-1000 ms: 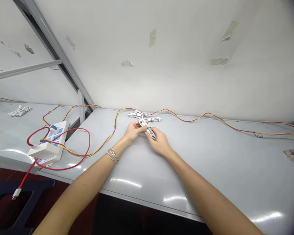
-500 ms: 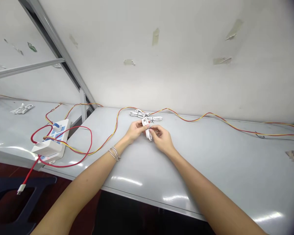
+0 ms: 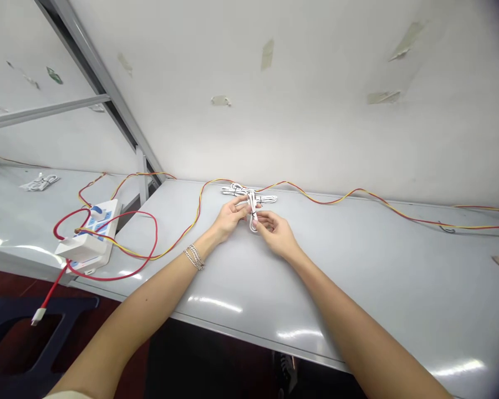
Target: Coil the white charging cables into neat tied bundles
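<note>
Between both hands, above the grey table, is a white cable coil (image 3: 253, 213) with a dark tie round its middle. My left hand (image 3: 229, 217) pinches its left side with thumb and fingers. My right hand (image 3: 275, 231) grips the lower right part of the same coil. Just behind them on the table lie more tied white cables: one bundle (image 3: 233, 190) to the left and another bundle (image 3: 269, 199) to the right, partly hidden behind the held coil and my fingers.
A white power strip (image 3: 103, 221) with a plugged-in white adapter (image 3: 81, 247) and a looped red cable (image 3: 155, 233) sits at left. Red and yellow wires (image 3: 316, 200) run along the wall. Another white cable bundle (image 3: 40, 182) lies far left. A blue-black stool (image 3: 62, 332) stands below.
The held coil has turned in my fingers and now shows its narrower side. My right hand has shifted its grip slightly lower on it. The view has moved a little.
</note>
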`<state>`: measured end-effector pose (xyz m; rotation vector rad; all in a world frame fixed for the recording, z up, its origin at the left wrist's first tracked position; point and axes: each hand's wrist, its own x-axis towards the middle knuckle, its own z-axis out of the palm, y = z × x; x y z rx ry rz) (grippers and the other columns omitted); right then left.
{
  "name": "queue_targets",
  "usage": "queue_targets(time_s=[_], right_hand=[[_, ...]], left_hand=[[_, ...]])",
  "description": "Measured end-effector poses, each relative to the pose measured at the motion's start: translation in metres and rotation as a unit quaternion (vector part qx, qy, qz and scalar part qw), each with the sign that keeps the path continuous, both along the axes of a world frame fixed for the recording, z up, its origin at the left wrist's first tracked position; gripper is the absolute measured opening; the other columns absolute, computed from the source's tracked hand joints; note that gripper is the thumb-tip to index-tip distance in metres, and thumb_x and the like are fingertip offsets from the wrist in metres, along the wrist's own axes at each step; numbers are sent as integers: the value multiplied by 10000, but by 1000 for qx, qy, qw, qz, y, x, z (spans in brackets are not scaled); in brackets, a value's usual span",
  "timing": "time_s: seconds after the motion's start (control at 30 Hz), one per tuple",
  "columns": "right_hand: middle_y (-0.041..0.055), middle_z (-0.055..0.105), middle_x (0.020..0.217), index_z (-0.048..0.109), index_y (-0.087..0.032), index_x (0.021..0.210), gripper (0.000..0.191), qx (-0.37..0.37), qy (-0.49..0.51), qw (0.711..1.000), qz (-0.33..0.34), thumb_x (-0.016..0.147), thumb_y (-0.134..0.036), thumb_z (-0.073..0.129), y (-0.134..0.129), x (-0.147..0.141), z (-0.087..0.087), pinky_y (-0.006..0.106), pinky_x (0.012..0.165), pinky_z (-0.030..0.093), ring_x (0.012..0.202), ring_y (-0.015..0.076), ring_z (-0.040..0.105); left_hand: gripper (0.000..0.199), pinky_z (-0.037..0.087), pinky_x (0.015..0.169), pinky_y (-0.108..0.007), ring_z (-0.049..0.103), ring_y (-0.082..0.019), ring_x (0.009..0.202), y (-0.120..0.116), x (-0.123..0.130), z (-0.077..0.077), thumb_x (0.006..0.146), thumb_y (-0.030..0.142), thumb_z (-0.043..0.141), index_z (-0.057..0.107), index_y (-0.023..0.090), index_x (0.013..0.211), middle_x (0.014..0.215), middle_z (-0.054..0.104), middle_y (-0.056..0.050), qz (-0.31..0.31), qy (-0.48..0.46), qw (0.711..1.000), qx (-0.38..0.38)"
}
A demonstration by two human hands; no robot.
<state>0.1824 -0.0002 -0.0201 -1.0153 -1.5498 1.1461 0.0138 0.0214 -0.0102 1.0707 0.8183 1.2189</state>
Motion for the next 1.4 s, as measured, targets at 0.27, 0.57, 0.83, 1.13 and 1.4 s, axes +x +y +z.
queue_targets(time_s=[0.27, 0.57, 0.83, 1.13, 1.4], right_hand=[[90, 751, 927, 711, -167, 972, 282, 6, -20, 1000, -19, 824, -393, 632, 0, 1, 1, 337, 739, 533, 776, 207, 684], [90, 757, 907, 701, -168, 978, 263, 5, -31, 999, -37, 833, -376, 632, -2, -1, 2, 350, 739, 536, 776, 222, 698], [81, 759, 893, 700, -174, 967, 235, 16, -43, 998, -40, 839, -363, 646, -4, -1, 5, 350, 740, 539, 766, 219, 701], [80, 746, 822, 702, -161, 904, 248, 23, -58, 997, -49, 830, -394, 656, -4, -2, 3, 312, 681, 525, 709, 201, 684], [72, 731, 780, 700, -160, 861, 259, 26, -76, 996, -48, 822, -408, 637, -5, -1, 2, 293, 649, 501, 668, 175, 650]], left_hand=[[521, 474, 678, -266, 643, -156, 805, -5, 2, 7, 725, 354, 810, 658, 150, 1180, 1027, 716, -103, 12, 52, 998, 40], [526, 509, 678, -262, 632, -146, 786, -5, 2, 5, 663, 269, 849, 661, 142, 1137, 982, 672, -68, -1, 65, 997, 46], [548, 509, 682, -276, 638, -140, 757, -7, 3, 6, 662, 301, 853, 650, 130, 1142, 970, 673, -75, 2, 79, 996, 51], [571, 530, 689, -268, 645, -126, 705, -10, 6, 6, 683, 317, 836, 646, 110, 1180, 1006, 673, -93, 10, 142, 986, 91], [510, 511, 635, -251, 607, -98, 647, -10, 7, 4, 694, 292, 808, 651, 141, 1154, 992, 656, -73, 26, 185, 977, 105]])
